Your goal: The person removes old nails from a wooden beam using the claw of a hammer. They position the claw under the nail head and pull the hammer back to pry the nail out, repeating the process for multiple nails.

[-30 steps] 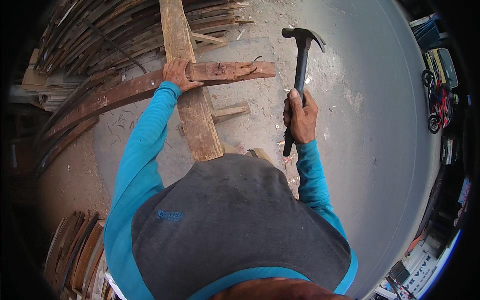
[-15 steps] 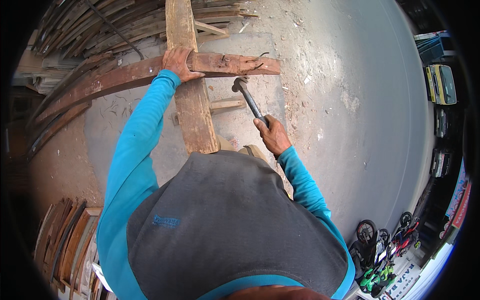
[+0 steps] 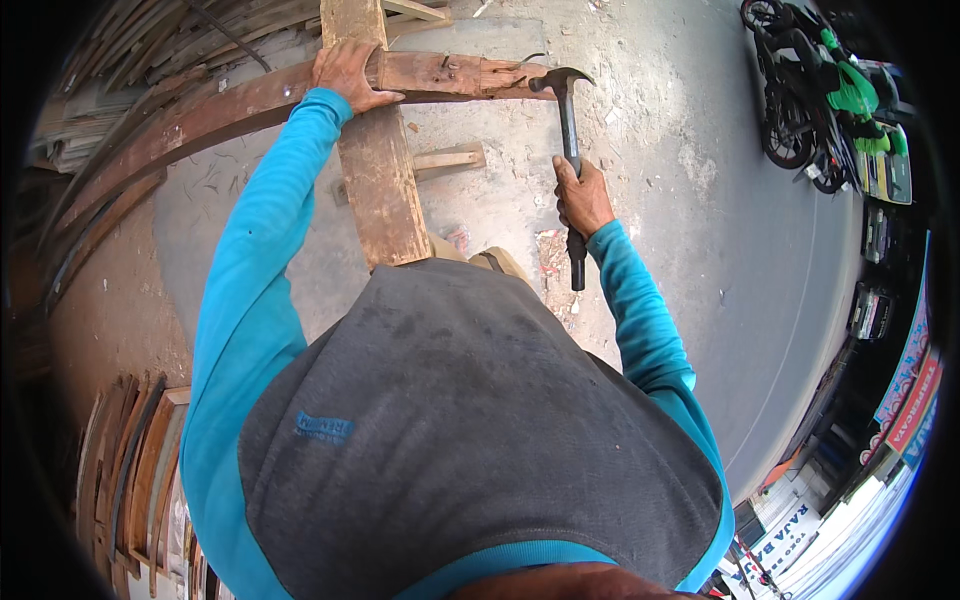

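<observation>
My left hand (image 3: 352, 75) is wrapped over a long reddish-brown wooden beam (image 3: 220, 107), pressing it where it crosses a wider weathered plank (image 3: 380, 190). Bent nails (image 3: 535, 57) stick out near the beam's right end. In my right hand (image 3: 584, 193) is a claw hammer (image 3: 570, 125), gripped partway along its dark handle. The hammer's head is up beside the beam's right end; whether it touches the wood I cannot tell.
Stacked timber (image 3: 130, 50) lies at the far left, with more boards (image 3: 135, 470) at the near left. A small wooden piece (image 3: 448, 160) is beneath the plank. On the right runs a road (image 3: 770, 290) with a motorcycle (image 3: 790, 120), its rider in green, and parked vehicles (image 3: 872, 312).
My right hand has moved right and lifted the hammer, turning its head to the right. My left hand keeps its hold. Motorcycles went from the near right to the far right.
</observation>
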A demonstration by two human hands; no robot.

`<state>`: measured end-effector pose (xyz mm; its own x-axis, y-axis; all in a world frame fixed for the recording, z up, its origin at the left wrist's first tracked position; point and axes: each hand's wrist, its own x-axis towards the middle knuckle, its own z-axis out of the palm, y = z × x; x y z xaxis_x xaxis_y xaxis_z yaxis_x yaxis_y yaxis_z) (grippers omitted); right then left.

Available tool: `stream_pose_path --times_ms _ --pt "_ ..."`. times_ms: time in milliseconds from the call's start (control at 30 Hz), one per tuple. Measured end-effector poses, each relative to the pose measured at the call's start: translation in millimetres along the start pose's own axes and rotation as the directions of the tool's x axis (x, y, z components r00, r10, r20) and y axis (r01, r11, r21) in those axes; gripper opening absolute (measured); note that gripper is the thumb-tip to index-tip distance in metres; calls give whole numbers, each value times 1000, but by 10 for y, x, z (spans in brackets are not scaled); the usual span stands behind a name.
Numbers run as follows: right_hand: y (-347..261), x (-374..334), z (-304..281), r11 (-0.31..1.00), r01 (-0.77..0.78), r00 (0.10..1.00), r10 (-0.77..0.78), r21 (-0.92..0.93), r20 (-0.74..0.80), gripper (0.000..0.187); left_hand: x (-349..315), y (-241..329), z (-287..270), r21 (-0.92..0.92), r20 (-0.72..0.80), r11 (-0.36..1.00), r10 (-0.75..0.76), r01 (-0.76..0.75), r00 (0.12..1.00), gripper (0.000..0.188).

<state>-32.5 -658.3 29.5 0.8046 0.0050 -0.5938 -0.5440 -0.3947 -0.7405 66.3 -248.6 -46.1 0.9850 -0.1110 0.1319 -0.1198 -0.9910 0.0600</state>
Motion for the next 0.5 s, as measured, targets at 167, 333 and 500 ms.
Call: stream_pose_path --times_ms 167,333,500 --pt "-338 -530 -180 982 178 980 -172 66 -96 40 64 -14 -45 -6 26 1000 -10 10 1000 105" --pt "-1761 -864 -628 429 903 350 -720 12 -599 43 35 -77 25 24 38 1000 13 -14 999 106" --pt "-1543 -244 -560 184 983 165 -789 28 -592 42 -6 -115 -32 -10 33 1000 -2 2 999 105"
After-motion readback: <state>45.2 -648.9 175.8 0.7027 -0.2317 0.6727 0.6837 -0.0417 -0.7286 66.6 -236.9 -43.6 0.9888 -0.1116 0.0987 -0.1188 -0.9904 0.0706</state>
